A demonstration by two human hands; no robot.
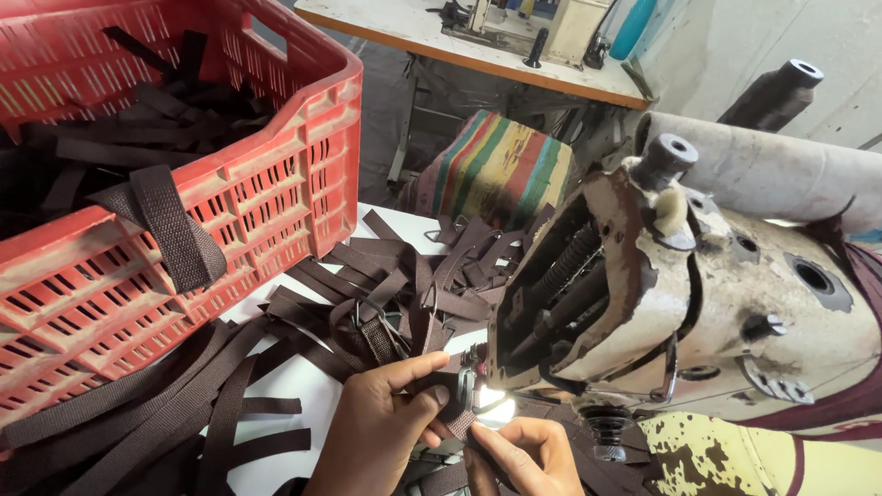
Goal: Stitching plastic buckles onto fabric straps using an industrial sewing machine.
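The brown strap [457,404] with its metal ring lies at the desk's near edge under the sewing machine [680,303], beside the red crate [175,193]. Left hand [381,432] pinches it closed; right hand [524,455] fingertips grip its lower end.

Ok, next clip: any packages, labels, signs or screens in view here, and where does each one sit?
No labels, signs or screens show.
Red plastic crate: upper left on the table, slotted walls, holds dark brown webbing straps.
Teal bottle-like container: top right on the far bench, only partly in view.
Both hands, left hand and right hand, hold a strap piece at the sewing machine.
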